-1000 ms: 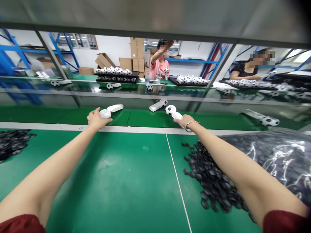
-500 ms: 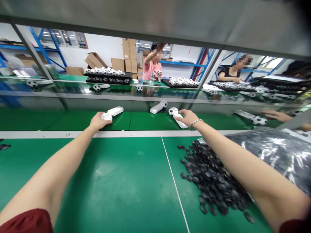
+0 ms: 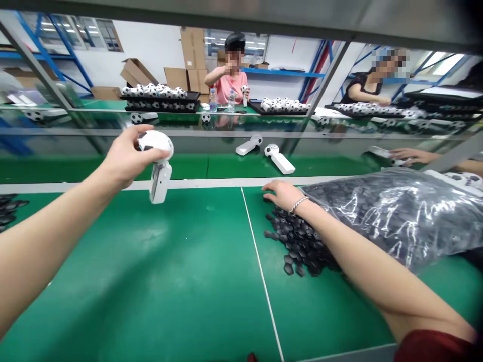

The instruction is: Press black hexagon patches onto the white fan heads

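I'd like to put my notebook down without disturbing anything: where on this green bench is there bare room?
Bare green table lies left of the white line, beneath the left hand, which holds a white fan. Right of the line is crowded: the right hand rests on a pile of black pieces beside a plastic bag. Another small pile sits far left.

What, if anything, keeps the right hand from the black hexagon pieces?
Likely yes: the right hand rests at the edge of the black hexagon pieces, which lie uncovered on the table beside the plastic bag.
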The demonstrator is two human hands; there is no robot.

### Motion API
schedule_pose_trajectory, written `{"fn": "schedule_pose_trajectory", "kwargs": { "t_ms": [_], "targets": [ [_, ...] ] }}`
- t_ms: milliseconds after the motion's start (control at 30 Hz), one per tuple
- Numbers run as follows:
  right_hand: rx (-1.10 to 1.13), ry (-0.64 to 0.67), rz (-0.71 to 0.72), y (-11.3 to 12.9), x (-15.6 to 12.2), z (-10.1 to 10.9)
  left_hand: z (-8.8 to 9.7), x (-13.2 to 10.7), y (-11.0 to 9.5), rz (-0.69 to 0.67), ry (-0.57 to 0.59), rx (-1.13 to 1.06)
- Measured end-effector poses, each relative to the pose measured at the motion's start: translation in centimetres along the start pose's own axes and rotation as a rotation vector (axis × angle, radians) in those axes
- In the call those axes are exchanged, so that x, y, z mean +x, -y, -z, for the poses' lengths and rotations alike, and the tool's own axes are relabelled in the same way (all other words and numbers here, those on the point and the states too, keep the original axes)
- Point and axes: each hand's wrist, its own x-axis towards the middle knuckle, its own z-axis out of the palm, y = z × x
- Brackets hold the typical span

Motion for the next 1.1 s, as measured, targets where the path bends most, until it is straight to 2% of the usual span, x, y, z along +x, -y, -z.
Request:
{"fn": "schedule_pose_trajectory", "kwargs": {
  "t_ms": [67,133,267,467,567,667,733,933,1100],
  "targets": [
    [-0.047,0.019,0.015,0.0,-0.1,-0.8,0.6,-2.9,-2.3,-0.032,0.077,0.072],
    [-0.094,0.029,0.028,0.1,-0.3,-1.4,0.2,-5.7,-4.1,-0.105,0.147,0.132],
    [-0.187,0.032,0.056,0.4,-0.8,-2.0,-2.4,-9.6,-5.8,-0.108,0.335,0.059],
    [-0.276,0.07,0.146,0.5,-1.1,-1.5,-7.2,-12.0,-6.4,-0.192,0.347,0.094],
    [-0.296,0.071,0.168,0.5,-1.3,-1.3,-8.4,-12.7,-6.4,-0.223,0.45,0.17],
    [-0.296,0.054,0.166,0.3,-1.5,-1.5,-8.3,-13.2,-5.9,-0.225,0.606,0.226],
    [-0.288,0.04,0.155,0.0,-1.5,-1.6,-7.8,-13.3,-5.3,-0.238,0.669,0.246],
    [-0.218,-0.011,0.123,-0.9,-1.7,-1.0,-6.6,-13.2,-3.8,-0.307,0.684,0.363],
    [0.032,-0.193,0.17,0.7,-2.9,1.3,-5.5,-13.2,-4.2,-0.259,0.711,0.455]
  ]
}}
